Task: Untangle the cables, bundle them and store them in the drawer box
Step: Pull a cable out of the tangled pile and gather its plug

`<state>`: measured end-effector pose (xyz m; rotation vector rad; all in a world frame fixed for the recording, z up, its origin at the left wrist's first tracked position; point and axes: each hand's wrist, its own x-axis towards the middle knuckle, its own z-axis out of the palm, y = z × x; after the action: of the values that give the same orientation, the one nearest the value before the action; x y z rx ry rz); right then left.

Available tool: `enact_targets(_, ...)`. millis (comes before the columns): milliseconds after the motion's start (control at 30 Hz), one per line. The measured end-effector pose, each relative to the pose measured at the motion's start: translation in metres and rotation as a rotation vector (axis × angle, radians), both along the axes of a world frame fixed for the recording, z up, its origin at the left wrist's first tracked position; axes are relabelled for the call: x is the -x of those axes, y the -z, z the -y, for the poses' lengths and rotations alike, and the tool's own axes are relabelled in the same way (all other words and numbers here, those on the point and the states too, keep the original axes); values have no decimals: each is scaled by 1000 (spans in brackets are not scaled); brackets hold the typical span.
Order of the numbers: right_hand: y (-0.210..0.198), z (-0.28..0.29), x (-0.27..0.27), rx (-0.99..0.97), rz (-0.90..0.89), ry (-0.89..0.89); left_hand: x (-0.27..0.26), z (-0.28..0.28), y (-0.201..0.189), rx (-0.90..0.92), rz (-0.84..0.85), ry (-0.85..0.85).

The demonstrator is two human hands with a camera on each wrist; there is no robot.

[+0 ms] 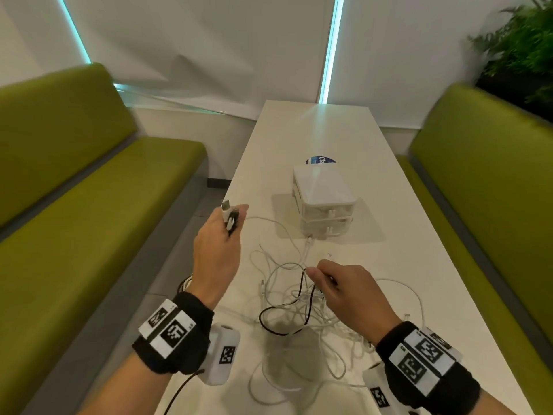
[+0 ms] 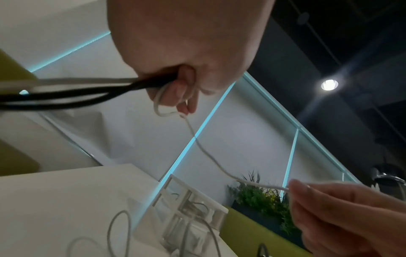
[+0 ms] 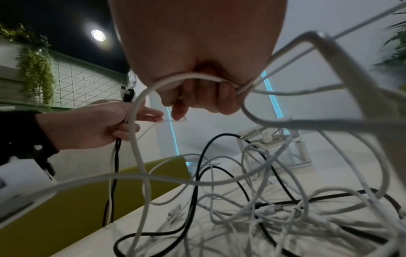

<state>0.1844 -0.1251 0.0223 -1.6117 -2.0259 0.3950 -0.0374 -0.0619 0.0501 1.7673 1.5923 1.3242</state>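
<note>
Cables lie in a loose white-and-black tangle on the near end of the table, between the two hands and short of the drawer box, which stands farther along the tabletop with its drawers shut. The left hand is lifted off to the left of the heap, fingers curled round a few plug ends that poke up out of the fist; the left wrist view shows black strands and a thin white cable clamped there. That white cable runs from the left fist down and rightward to the right hand, which pinches cable just above the tangle, with more white loops caught under its fingers in the right wrist view. Whether the pinched strand is the very one coming from the left fist is likely, though motion blur leaves it unsure. So the held stretch's long axis runs roughly left to right, and the knot lies below and behind the right hand, the nearer one. Judging from this, untangling is early: drawing the strand leftward, away from the heap, looks like the move in hand.
</note>
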Motion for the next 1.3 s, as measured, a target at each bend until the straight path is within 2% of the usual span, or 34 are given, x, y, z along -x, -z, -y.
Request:
enact_targets(67, 1, 1, 2, 8, 22, 7, -7, 4, 2, -133, -3, 45)
enact_targets(100, 1, 1, 3, 3, 23, 7, -11, 6, 3, -170, -10, 122)
enact_targets(167, 2, 2, 6, -29, 7, -15, -18, 9, 11, -126, -74, 372)
enact_targets(233, 2, 3, 8, -69, 4, -39, -25, 15, 18, -42, -268, 613)
enact_targets(267, 2, 4, 8, -85, 2, -45, -27, 17, 20, -42, -365, 670)
enact_targets(300, 2, 5, 8, -98, 4, -50, -28, 18, 22, -52, -423, 691)
enact_targets(400, 0, 8, 7, -64, 33, -54, -26, 18, 25, -97, -433, 684)
enact_targets(467, 0, 6, 7, -36, 86, -49, -26, 17, 20, -149, -332, 607)
enact_targets(600, 1, 2, -7, -5, 11, 43, -8, 6, -11, -106, 216, 252)
enact_targets(667, 3, 0, -14, 19, -55, 71, 8, -3, -25, -54, 350, 132)
enact_targets(700, 2, 0, -15, 30, -76, 64, 14, -7, -28, -42, 324, 109)
enact_targets(900, -1, 7, -1, 58, -156, -36, 8, -9, 1, 97, -137, 103)
enact_targets(967, -2, 6, 1, 66, -136, -18, 2, -3, 12, 47, -218, 136)
enact_targets(1067, -2, 3, 1, 57, -83, -15, -10, 12, 14, -104, -190, 389)
enact_targets(1167, -4, 5, 3, 47, -71, -44, -26, 23, 11, -151, -340, 636)
enact_targets(1233, -5, 7, 5, 29, -76, -71, -33, 22, 14, -175, -509, 672)
enact_targets(1300, -3, 9, 3, 4, -60, -79, -36, 20, 17, -179, -598, 640)
